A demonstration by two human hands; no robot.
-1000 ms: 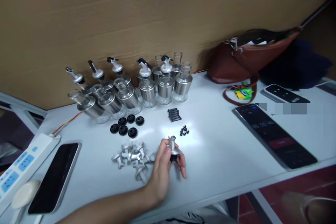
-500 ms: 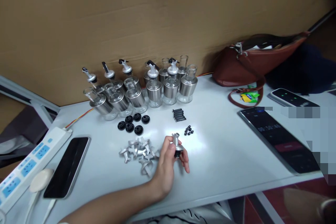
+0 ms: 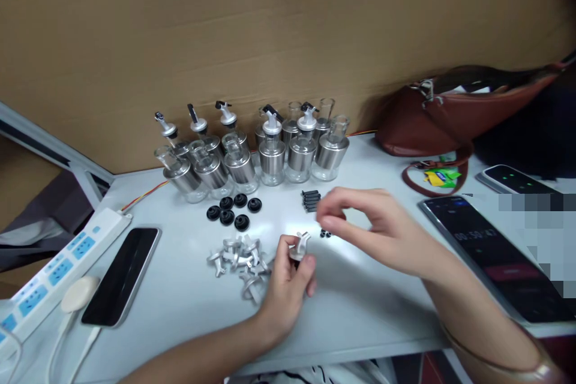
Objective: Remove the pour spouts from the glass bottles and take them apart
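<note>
My left hand (image 3: pixel 288 288) holds a silver pourer top (image 3: pixel 302 243) upright between thumb and fingers, its lower part hidden by them. My right hand (image 3: pixel 373 225) hovers to the right, thumb and index finger pinched together; anything between them is too small to make out. Just left of its fingertips lie several black sticks (image 3: pixel 310 200), and small black rings (image 3: pixel 324 233) show partly beneath it. Several silver pourer parts (image 3: pixel 238 255) are heaped left of my left hand. Black ribbed stoppers (image 3: pixel 242 222) lie behind that heap.
Glass bottles with steel bands (image 3: pixel 272 159) stand at the back, some with pourers. A power strip (image 3: pixel 58 276) and phone (image 3: pixel 121 276) lie left. A brown bag (image 3: pixel 414 126), green-yellow packet (image 3: pixel 443 177) and large phone (image 3: pixel 490 252) are right.
My right hand has come into view from the right, over the small rings. My left hand has turned the pourer top and closed its thumb across it. The view has shifted slightly.
</note>
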